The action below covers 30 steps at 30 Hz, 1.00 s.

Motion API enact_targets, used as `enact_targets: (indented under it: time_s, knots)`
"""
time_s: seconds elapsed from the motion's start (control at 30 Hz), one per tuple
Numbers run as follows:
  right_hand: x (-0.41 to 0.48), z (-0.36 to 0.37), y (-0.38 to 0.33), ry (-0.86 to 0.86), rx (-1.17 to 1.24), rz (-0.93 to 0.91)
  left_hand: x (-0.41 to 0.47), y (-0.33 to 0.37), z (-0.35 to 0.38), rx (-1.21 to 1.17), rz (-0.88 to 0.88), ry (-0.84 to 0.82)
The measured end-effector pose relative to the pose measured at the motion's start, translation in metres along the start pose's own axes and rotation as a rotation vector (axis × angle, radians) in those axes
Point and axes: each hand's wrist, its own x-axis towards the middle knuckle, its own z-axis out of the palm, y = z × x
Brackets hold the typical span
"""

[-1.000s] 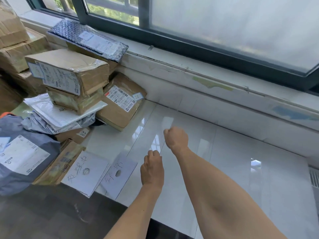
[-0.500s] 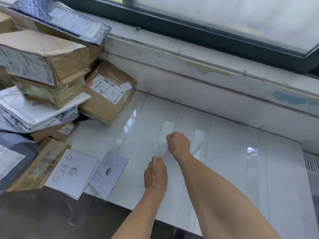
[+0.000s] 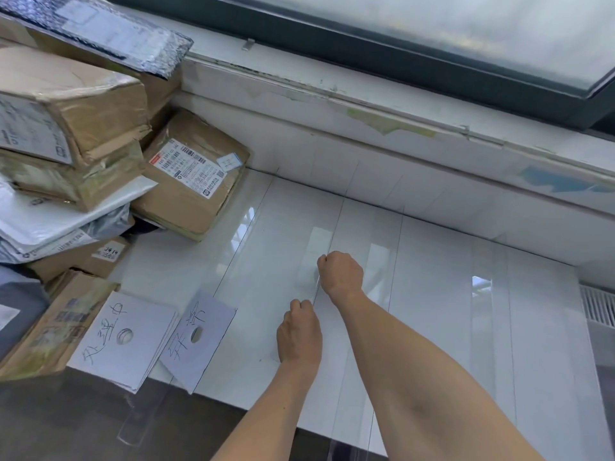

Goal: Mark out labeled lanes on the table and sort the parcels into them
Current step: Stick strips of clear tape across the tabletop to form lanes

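Observation:
My left hand (image 3: 299,334) and my right hand (image 3: 340,273) are both curled over the white glossy table (image 3: 449,294). Between them runs a thin strip of clear tape (image 3: 316,287), pinched at each end. Thin lines run across the table from front to back. Two white paper labels with handwriting lie at the table's front left: a larger sheet (image 3: 123,337) and a smaller one (image 3: 198,341). Parcels are piled at the left: a brown box with a shipping label (image 3: 193,181), stacked cardboard boxes (image 3: 70,108), white mailers (image 3: 60,221) and a bubble-wrap parcel (image 3: 109,31).
A white tiled wall and window sill (image 3: 399,134) run along the table's far side under a dark window frame (image 3: 399,54). A vent grille (image 3: 599,304) sits at the right edge. Dark floor (image 3: 83,420) lies below the table's front edge.
The view has tilted down and closer to the table. Both hands stay in the same place holding the tape, the left one slightly nearer the front edge.

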Motion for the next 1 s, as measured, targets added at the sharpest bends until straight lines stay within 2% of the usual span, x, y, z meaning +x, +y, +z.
enact_targets:
  time_s: [0.13, 0.37, 0.5, 0.73, 0.8, 0.9, 1.0]
  knots:
    - [0.004, -0.001, 0.001, 0.007, 0.041, 0.018, 0.003, 0.002, 0.004, -0.005, 0.007, 0.010]
    - [0.000, -0.004, 0.001, -0.016, -0.033, -0.062, 0.004, 0.004, 0.006, 0.019, -0.007, 0.022]
    - [0.000, -0.005, 0.001, -0.052, -0.024, -0.037, 0.004, 0.005, 0.006, 0.036, -0.005, 0.022]
    - [-0.002, -0.012, 0.007, 0.008, 0.055, 0.019, 0.000, 0.007, 0.000, 0.009, -0.022, 0.001]
    - [-0.002, -0.022, 0.018, 0.074, 0.045, 0.021, -0.001, 0.013, -0.005, 0.059, 0.054, 0.069]
    - [0.003, -0.045, 0.044, 0.193, 0.038, 0.076, -0.003, 0.032, -0.014, 0.015, 0.212, 0.181]
    - [0.009, -0.064, 0.076, 0.252, 0.028, 0.162, -0.010, 0.061, -0.009, -0.066, 0.241, 0.061]
